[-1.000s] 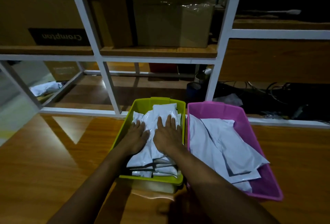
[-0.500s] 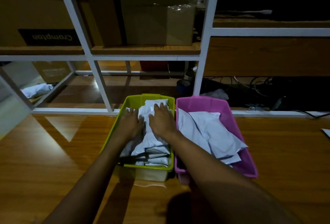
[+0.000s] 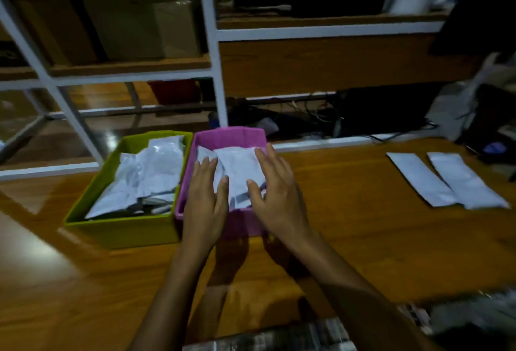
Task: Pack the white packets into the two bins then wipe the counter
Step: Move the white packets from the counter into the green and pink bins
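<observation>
A green bin [image 3: 122, 226] full of white packets [image 3: 150, 174] sits on the wooden counter [image 3: 363, 239]. Touching its right side is a pink bin [image 3: 226, 134] holding more white packets [image 3: 237, 162]. My left hand [image 3: 205, 202] lies flat over the pink bin's near left part, fingers spread. My right hand [image 3: 275, 194] is over its right side, fingers apart, palm down on the packets. Two loose white packets [image 3: 421, 178] [image 3: 466, 183] lie side by side on the counter at the far right.
A white metal shelf frame [image 3: 215, 51] with cardboard boxes [image 3: 134, 9] stands behind the bins. Dark cables and clutter [image 3: 321, 118] fill the back. Patterned packets or papers [image 3: 279, 336] lie at the near edge.
Both hands have moved from the green bin's packets over to the pink bin. The view has swung right, bringing the two loose packets into sight.
</observation>
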